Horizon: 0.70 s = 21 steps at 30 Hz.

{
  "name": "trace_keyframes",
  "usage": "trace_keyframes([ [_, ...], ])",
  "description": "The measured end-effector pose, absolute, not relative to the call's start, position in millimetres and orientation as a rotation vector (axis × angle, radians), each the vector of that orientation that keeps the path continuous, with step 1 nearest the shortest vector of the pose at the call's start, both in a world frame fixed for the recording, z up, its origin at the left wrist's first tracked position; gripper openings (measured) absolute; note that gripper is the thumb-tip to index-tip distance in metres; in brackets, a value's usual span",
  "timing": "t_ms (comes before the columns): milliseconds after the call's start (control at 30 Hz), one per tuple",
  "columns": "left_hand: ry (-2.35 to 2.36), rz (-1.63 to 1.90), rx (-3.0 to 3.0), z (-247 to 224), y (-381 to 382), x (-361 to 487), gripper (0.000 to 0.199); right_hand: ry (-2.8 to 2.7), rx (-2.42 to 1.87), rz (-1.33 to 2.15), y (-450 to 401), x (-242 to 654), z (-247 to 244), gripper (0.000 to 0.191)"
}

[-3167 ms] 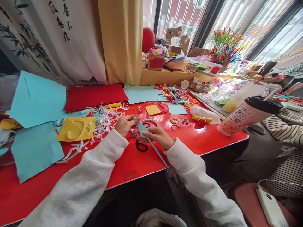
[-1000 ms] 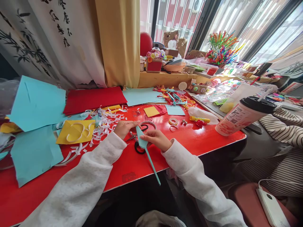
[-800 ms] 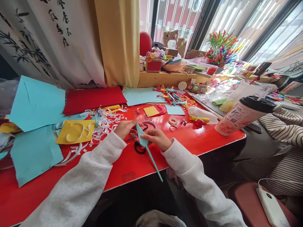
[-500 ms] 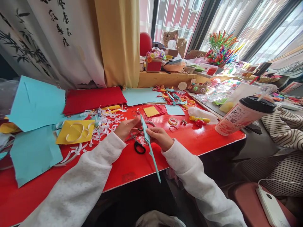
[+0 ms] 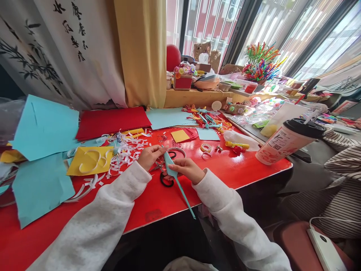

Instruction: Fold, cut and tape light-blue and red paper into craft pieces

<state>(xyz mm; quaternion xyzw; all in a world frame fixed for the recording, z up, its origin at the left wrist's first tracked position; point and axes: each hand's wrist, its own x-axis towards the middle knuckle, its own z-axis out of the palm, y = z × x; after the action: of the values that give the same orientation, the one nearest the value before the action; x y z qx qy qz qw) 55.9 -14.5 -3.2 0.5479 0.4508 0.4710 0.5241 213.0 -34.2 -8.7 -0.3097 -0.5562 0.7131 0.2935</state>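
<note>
Over the red table I hold a folded light blue paper piece (image 5: pixel 183 194), with a wider upper part and a long, narrow tail slanting down past the table edge. My left hand (image 5: pixel 150 156) is closed in a pinch at its pointed top end. Around the wider middle, my right hand (image 5: pixel 188 169) is closed, thumb on top. Black-handled scissors (image 5: pixel 167 181) lie on the table behind the paper and are partly covered. White paper shreds (image 5: pixel 128 150) are scattered to the left of my left hand.
Light blue sheets (image 5: pixel 42 188) and a yellow square with paper curls (image 5: pixel 90 161) lie at left. Red paper (image 5: pixel 113 121) is stacked at the back. A lidded drink cup (image 5: pixel 287 145) stands near the right table edge, beside a person's striped sleeve (image 5: pixel 342 158).
The blue paper has been turned so its wider face shows more. My left fingers have closed on its top end, where they were straighter before. The camera view has tilted slightly.
</note>
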Motion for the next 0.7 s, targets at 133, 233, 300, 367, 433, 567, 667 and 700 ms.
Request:
trace_keyframes([
  [133,1.209,1.203,1.369,2.1,-17.3,55.1,0.027,-1.519,-0.875,1.831,-38.5,212.7,-10.7,0.029],
  [233,1.310,1.309,1.360,8.3,-18.5,49.0,0.028,-1.595,-0.839,1.842,-54.9,217.0,-8.4,0.033],
  [300,1.352,1.436,1.292,13.5,-18.7,43.5,0.027,-1.594,-0.867,1.879,-70.5,222.6,-5.5,0.044],
  [367,1.357,1.540,1.224,19.7,-19.9,39.9,0.028,-1.560,-0.891,1.872,-85.5,228.6,-3.6,0.040],
  [433,1.307,1.532,1.225,26.2,-23.8,41.6,0.033,-1.502,-0.904,1.869,-96.9,232.1,-4.5,0.037],
  [567,1.096,1.167,1.404,33.5,-40.2,61.4,0.036,-1.419,-0.937,1.833,-108.1,228.9,-14.3,0.039],
  [667,1.099,1.024,1.293,32.1,-51.0,75.6,0.027,-1.472,-0.913,1.796,-112.7,224.9,-20.4,0.040],
  [700,1.108,1.030,1.272,31.3,-53.1,77.7,0.026,-1.499,-0.919,1.753,-114.4,225.0,-20.9,0.040],
])
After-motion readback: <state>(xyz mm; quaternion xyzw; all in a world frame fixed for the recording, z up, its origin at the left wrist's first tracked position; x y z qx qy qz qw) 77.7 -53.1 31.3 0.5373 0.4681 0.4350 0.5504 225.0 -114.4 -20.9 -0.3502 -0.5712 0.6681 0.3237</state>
